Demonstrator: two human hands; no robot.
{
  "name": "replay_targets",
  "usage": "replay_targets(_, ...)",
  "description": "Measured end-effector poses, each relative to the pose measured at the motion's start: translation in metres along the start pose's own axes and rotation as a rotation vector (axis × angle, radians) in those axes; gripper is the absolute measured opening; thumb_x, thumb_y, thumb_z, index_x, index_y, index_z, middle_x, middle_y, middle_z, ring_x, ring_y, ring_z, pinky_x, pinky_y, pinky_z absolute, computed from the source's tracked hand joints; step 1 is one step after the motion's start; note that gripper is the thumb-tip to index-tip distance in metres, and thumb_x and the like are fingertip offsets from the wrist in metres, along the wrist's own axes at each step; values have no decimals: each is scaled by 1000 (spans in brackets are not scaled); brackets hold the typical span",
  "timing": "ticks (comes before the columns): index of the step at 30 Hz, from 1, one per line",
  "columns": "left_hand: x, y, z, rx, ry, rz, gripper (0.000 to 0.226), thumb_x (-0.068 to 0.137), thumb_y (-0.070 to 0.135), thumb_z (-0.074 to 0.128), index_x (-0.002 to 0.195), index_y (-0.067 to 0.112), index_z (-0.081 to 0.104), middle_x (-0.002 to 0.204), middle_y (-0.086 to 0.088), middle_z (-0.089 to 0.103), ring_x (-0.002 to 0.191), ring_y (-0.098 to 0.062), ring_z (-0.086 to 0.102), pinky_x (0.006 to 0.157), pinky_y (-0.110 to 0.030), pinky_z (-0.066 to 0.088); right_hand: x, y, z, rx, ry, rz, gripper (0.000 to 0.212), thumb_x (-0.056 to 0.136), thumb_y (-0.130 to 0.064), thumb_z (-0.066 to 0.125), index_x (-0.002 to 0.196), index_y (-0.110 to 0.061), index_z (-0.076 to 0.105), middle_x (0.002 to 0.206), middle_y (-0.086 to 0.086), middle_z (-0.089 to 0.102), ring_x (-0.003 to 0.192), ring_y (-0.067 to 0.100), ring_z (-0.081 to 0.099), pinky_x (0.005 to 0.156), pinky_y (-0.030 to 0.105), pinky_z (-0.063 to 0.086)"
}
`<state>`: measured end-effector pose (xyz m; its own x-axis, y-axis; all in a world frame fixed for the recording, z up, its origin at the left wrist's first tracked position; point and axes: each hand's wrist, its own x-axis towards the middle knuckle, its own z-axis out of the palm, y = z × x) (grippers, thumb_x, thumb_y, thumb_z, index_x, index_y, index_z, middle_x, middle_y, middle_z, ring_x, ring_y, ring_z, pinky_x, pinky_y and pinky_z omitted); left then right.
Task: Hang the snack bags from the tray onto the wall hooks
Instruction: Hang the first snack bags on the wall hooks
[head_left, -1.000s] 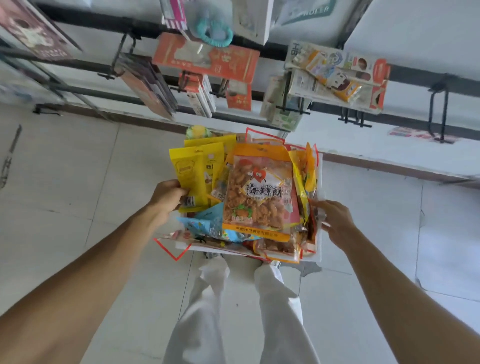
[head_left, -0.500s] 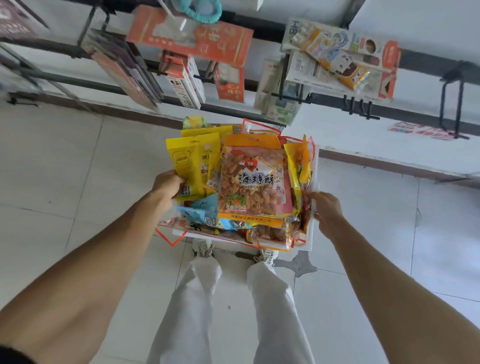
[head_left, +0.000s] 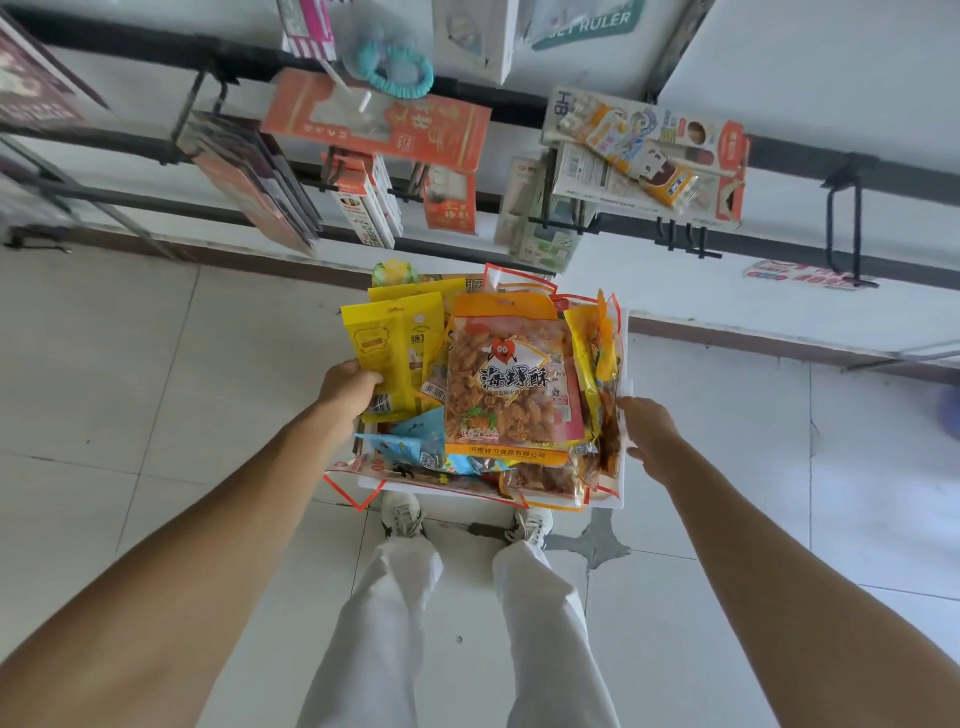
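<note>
Snack bags (head_left: 506, 384) in tray (head_left: 623, 358), below wall hooks (head_left: 685, 241).

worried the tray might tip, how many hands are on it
2: left hand holds the left edge of the tray, right hand the right edge.

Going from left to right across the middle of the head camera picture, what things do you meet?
The left hand gripping the tray edge → yellow bag → big orange snack bag → right hand at the tray's other edge.
</note>
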<state>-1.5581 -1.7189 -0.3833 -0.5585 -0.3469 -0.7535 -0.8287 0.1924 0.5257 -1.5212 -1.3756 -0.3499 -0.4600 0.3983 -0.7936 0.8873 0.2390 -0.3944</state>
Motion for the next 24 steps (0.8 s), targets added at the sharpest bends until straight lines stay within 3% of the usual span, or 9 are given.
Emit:
replay_targets(3,-25,20,-3,248,111,94,8,92,14,54,87,13,61,106,-15,67,82,-27,57,70,-33,45,-24,-8,4,-265,100,-146,54,102,-33,47,148,-7,36,141,14,49,126,33,51,98,43,45)
replay_targets(5,-44,37,-8,476,87,248,20,93,22,52,107,16,64,118,-13,66,97,-32,61,82,-36,49,-44,-20,1,-442,114,-300,55,101,-31,48,150,-9,34,147,16,45,131,35,47,104,46,42)
replay_targets(7,-74,58,-12,622,-117,344,43,96,26,50,139,20,52,140,-9,55,116,-30,58,94,-35,47,-69,-37,-4,-633,74,-406,54,99,-32,49,148,-12,39,146,14,46,132,34,47,106,46,42)
replay_targets(10,-125,86,-15,883,-426,473,51,97,22,50,148,21,41,151,-8,45,131,-30,49,104,-38,43,-115,-60,-6,-826,23,-451,46,98,-34,52,140,-15,49,144,11,49,128,31,49,105,47,45)
replay_targets(14,-174,132,-18,927,-376,733,40,98,23,49,138,22,52,138,-7,56,115,-27,58,92,-38,49,-167,-94,-6,-769,37,-590,51,98,-37,51,146,-19,45,153,8,41,138,33,41,111,50,39)
replay_targets(18,-218,157,-17,1057,-286,1016,38,97,28,53,134,20,56,134,-5,58,119,-25,55,94,-38,46,-200,-107,-23,-740,59,-623,47,97,-37,49,140,-19,50,141,11,51,131,34,46,108,46,41)
replay_targets(22,-237,160,-29,1101,-243,1006,39,97,27,52,136,19,54,137,-8,57,123,-27,54,97,-38,45,-221,-116,-43,-687,51,-658,49,99,-34,51,143,-14,46,144,13,49,129,33,48,104,42,41)
replay_targets(24,-246,157,-33,1070,-253,953,42,98,24,51,140,17,51,138,-9,56,121,-28,55,90,-35,46,-226,-116,-50,-625,14,-672,48,101,-32,51,144,-11,46,147,14,48,131,32,48,104,38,40)
